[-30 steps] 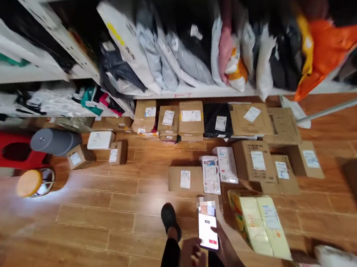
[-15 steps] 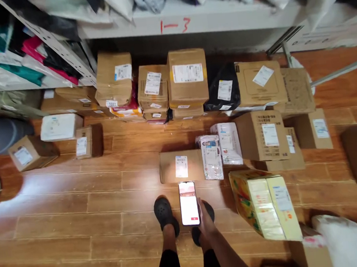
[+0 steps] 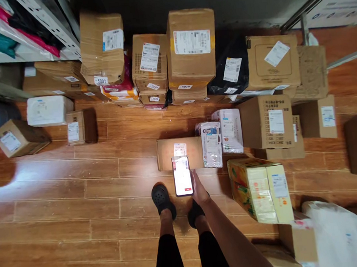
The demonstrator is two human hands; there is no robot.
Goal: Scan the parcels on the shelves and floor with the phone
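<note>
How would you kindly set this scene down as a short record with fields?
Right hand: holds a phone with its lit screen facing up
Left hand: not in view
Beyond the phone: a brown box on the floor, partly covered by the phone in this view; its label shows
Right of that box: two white packages
Farther back: stacked boxes and a black parcel
Floor: wood planks
Feet: dark clogs

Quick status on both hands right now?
Left: not in view, state cannot be told.
Right: the right hand is closed around a phone, lit screen facing up, over the edge of a cardboard box.
</note>
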